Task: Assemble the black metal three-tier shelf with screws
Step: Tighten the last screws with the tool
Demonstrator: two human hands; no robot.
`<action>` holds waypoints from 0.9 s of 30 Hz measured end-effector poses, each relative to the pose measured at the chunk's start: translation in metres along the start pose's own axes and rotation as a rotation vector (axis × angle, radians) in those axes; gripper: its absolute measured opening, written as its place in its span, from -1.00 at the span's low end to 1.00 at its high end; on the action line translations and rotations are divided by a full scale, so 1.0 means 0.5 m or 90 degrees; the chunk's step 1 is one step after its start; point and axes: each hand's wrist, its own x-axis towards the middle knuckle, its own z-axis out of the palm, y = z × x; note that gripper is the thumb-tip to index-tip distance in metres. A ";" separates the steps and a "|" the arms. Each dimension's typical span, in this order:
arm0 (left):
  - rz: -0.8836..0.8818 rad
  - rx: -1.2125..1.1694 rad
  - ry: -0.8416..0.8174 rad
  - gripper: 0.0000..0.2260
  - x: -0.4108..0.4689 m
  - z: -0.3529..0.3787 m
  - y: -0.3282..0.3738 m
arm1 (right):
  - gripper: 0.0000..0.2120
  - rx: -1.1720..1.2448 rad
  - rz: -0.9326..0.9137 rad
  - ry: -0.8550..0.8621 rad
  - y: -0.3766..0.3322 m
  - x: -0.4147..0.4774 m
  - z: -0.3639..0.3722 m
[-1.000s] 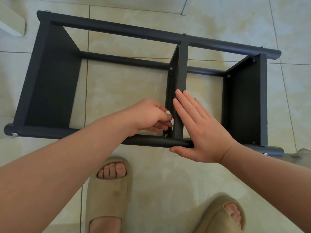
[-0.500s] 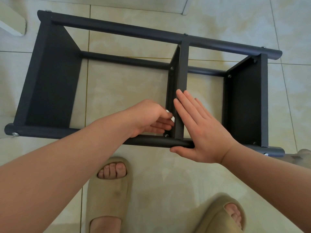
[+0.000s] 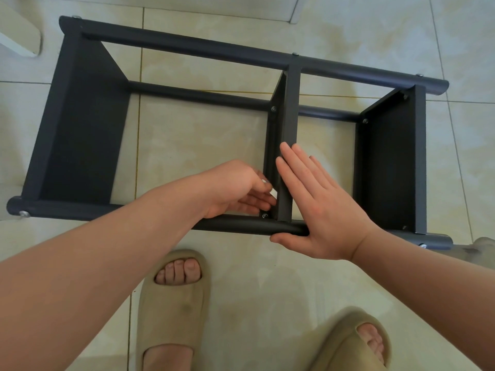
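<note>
The black metal shelf point(image 3: 214, 50) lies on its side on the tiled floor, three panels joined by four round poles. My right hand point(image 3: 318, 202) lies flat with straight fingers against the middle panel point(image 3: 290, 111), its thumb under the near pole point(image 3: 241, 224). My left hand point(image 3: 235, 188) reaches in on the panel's left side and pinches a small white thing point(image 3: 273, 192) just above a screw point(image 3: 264, 215) at the panel's near corner. What the white thing is cannot be told.
My two feet in beige slippers point(image 3: 174, 303) stand just in front of the shelf. A white object's edge point(image 3: 24, 36) shows at the far left. Screw heads point(image 3: 24, 214) stick out at the pole ends.
My left hand's fingers have shifted slightly down and right at the middle panel's near corner. The right hand and the shelf have stayed put.
</note>
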 end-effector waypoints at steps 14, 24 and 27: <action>0.038 0.150 -0.047 -0.85 -0.012 -0.019 0.001 | 0.02 -0.004 -0.001 -0.002 -0.001 0.000 -0.001; 0.038 0.221 -0.082 -0.86 -0.020 -0.022 -0.001 | 0.03 -0.007 0.002 -0.005 -0.002 0.000 -0.002; 0.036 0.236 -0.088 -0.87 -0.021 -0.022 -0.002 | 0.03 -0.011 0.001 -0.007 -0.001 -0.001 -0.002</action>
